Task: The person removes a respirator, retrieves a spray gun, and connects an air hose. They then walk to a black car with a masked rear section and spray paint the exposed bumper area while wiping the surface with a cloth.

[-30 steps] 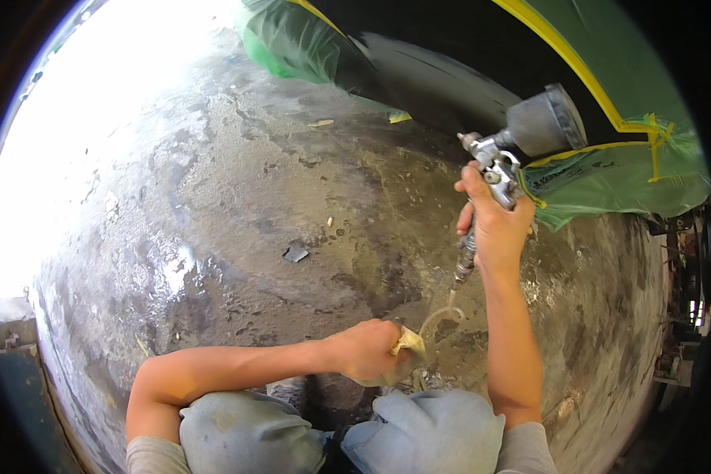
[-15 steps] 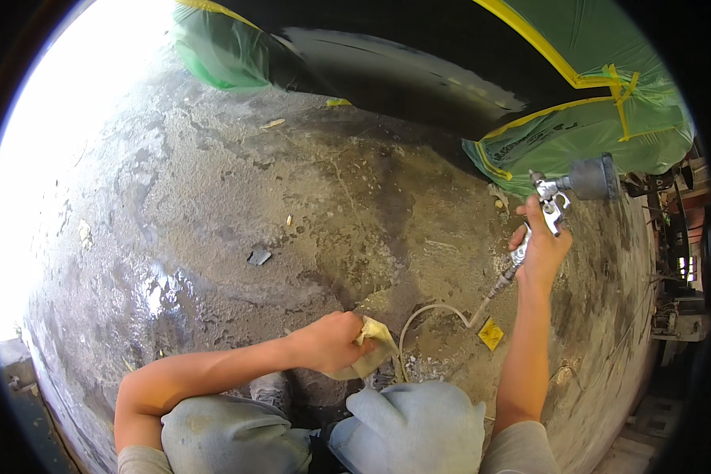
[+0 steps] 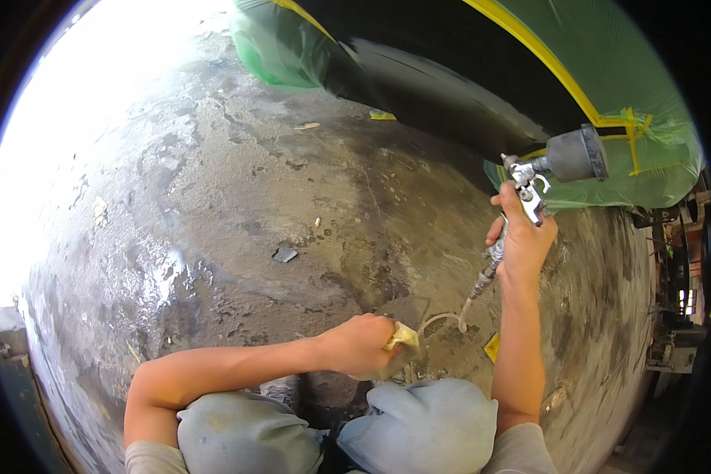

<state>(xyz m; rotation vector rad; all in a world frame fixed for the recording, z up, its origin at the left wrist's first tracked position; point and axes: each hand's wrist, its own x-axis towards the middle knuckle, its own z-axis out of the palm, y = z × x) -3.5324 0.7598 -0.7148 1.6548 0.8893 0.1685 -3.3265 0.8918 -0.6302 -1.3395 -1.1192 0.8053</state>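
My right hand (image 3: 526, 246) is wrapped round the grip of a metal spray gun (image 3: 523, 172), raised in front of a dark car body panel (image 3: 419, 87). The gun's dark cup (image 3: 570, 155) points off to the right, and its nozzle end is at the upper left. From the handle a pale air hose (image 3: 441, 317) curves down toward my left hand (image 3: 359, 346). That hand is closed on a crumpled yellowish cloth (image 3: 404, 337), above my knees. I cannot make out whether the hose also passes through its fingers.
Green plastic film (image 3: 608, 47) edged with yellow masking tape (image 3: 557, 71) covers the car around the panel. A greyish patch runs along the panel. On the rough, wet-stained floor (image 3: 237, 197) lie a dark scrap (image 3: 284, 254) and a yellow square (image 3: 492, 347). Clutter stands at the far right.
The view has shifted, so the car and floor sit farther right. My right hand and the spray gun have moved left and slightly up, closer to the panel. My left hand has shifted right with the cloth.
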